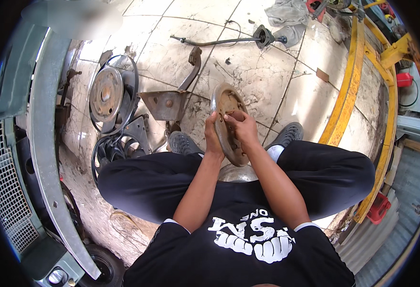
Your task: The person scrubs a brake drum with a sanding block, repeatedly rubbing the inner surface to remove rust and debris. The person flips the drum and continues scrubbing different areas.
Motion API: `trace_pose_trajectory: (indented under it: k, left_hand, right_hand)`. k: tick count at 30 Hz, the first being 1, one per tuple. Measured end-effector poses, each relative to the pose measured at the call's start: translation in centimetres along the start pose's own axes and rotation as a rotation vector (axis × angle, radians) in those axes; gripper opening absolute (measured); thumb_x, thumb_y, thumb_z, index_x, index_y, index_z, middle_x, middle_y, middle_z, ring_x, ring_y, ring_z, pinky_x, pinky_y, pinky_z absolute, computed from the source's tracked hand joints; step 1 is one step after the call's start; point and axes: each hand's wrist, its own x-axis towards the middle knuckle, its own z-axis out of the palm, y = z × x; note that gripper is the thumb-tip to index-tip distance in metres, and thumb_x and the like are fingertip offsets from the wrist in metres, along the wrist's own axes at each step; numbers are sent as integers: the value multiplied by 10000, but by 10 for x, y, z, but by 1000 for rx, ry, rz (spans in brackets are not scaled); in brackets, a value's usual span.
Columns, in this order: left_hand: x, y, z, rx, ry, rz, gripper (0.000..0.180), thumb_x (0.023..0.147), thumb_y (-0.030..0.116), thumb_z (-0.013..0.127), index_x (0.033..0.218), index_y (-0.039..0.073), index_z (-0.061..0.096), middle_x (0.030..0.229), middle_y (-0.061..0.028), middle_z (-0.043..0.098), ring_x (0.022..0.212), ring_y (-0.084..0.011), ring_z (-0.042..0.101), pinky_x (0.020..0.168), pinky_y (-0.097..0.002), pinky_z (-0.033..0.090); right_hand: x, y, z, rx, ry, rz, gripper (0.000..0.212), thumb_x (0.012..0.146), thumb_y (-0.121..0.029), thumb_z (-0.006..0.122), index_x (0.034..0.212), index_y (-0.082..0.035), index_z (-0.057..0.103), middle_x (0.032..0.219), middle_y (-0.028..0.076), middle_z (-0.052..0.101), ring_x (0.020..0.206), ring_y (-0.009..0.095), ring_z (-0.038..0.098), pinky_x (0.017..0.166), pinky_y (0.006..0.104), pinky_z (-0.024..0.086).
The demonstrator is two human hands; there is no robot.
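Note:
A round, rusty metal plate (239, 152) with holes and a raised rim stands on edge, tilted, between my knees. My left hand (213, 137) is closed round its left rim, the thumb on the near face. My right hand (242, 129) lies against the plate's inner face, fingers bent and pressed together near the holes. Whatever those fingers pinch, if anything, is too small to make out. Below the plate, a dull silver rounded metal piece (237, 173) shows between my legs. A rusty pedal with its bracket (164, 104) lies on the floor just beyond my left foot.
To the left are a worn round metal disc (106, 94) inside a dark ring, several black parts (124, 141) and a long grey bumper (47, 143). A lever with a rubber boot (263, 36) lies ahead on the tiles. A yellow metal frame (351, 88) stands right.

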Motion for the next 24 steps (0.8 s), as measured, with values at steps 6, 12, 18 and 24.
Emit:
trace_pose_trajectory:
  k: [6,12,18,24]
  left_hand:
    - [13,4,-10,-4,-84,-47,572,990,499,539,1319,36,606,1132,-133,706,1021,-233,701,885,-374,580]
    - [4,-6,2,-23,-15,-17,593,971,507,547,1322,34,614,1116,-115,703,979,-244,699,872,-374,576]
    - [-1,0,5,-93,17,-2,562,971,483,526,1307,45,630,1115,-128,726,1015,-250,714,911,-401,584]
    - [4,3,-29,-20,-97,-70,576,956,520,539,1223,25,665,1096,-117,713,1004,-260,698,897,-396,580]
  right_hand:
    - [-11,18,-7,81,-47,37,295,867,-149,852,1120,-30,759,971,26,750,795,97,633,626,260,459]
    - [-3,2,-8,-9,-29,16,332,837,-173,879,1105,-4,778,967,67,771,786,122,651,702,277,503]
    - [3,20,-3,-98,-31,-82,352,866,-230,859,1123,-3,780,983,52,764,883,148,686,806,293,535]
    - [-15,24,-8,-60,-80,-16,299,856,-163,855,1099,-4,784,998,52,764,887,130,681,813,273,526]
